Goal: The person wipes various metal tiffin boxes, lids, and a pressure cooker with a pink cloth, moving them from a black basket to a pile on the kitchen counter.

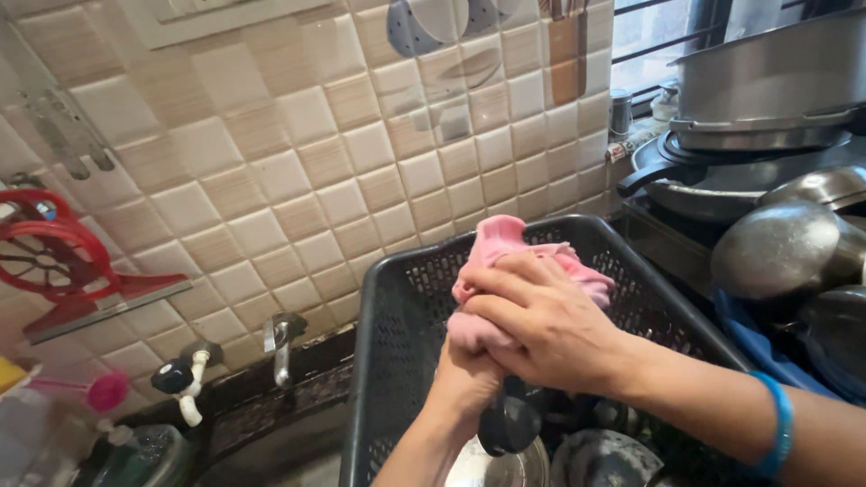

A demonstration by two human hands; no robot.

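Observation:
Both my hands meet over a black plastic basket [397,298]. My right hand [541,320], with a blue band at the wrist, presses a pink cloth [505,239] around something. My left hand [465,383] comes up from below and grips a dark round object [508,422] whose upper part is wrapped in the cloth. What the dark object is I cannot tell.
Steel plates [600,460] lie inside the basket. At right stand steel pots [785,248] and a large pan [767,81]. A tiled wall is behind, with a red rack [45,243] at left. A tap [280,338] and a dark sink [262,442] lie lower left.

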